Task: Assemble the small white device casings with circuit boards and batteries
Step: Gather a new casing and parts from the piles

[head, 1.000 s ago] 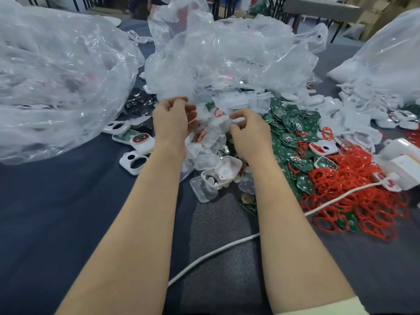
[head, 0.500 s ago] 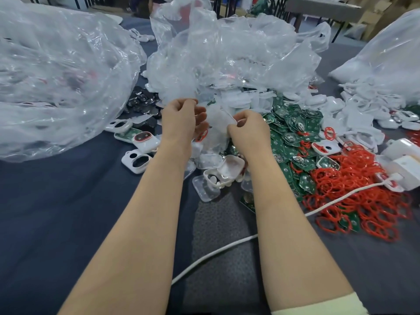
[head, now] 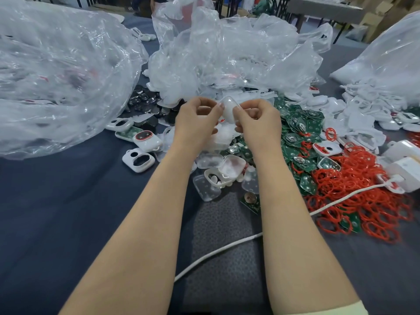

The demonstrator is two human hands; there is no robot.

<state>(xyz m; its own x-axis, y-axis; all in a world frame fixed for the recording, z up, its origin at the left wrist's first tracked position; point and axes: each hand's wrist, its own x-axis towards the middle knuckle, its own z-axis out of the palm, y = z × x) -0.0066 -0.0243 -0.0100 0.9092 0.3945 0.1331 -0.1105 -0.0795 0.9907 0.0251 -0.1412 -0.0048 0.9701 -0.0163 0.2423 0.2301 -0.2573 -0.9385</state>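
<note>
My left hand (head: 196, 123) and my right hand (head: 259, 123) together pinch a small translucent white casing piece (head: 229, 108), lifted above the pile at table centre. Below the hands lie more clear casing shells (head: 208, 187) and an open white casing (head: 221, 176). Green circuit boards (head: 297, 130) are heaped to the right of my right hand. White casings with oval holes (head: 138, 159) and one with a red-ringed window (head: 145, 138) lie left of my left hand.
Big clear plastic bags sit at left (head: 56, 87), centre back (head: 227, 53) and far right (head: 386, 55). Red rubber rings (head: 363, 196) spread at right, by a white charger block (head: 406, 171) whose white cable (head: 227, 248) crosses the dark blue table (head: 56, 212). Black parts (head: 145, 103) lie behind.
Both hands have lifted out of the pile and come closer together. They now hold a translucent casing piece between their fingertips, higher than before.
</note>
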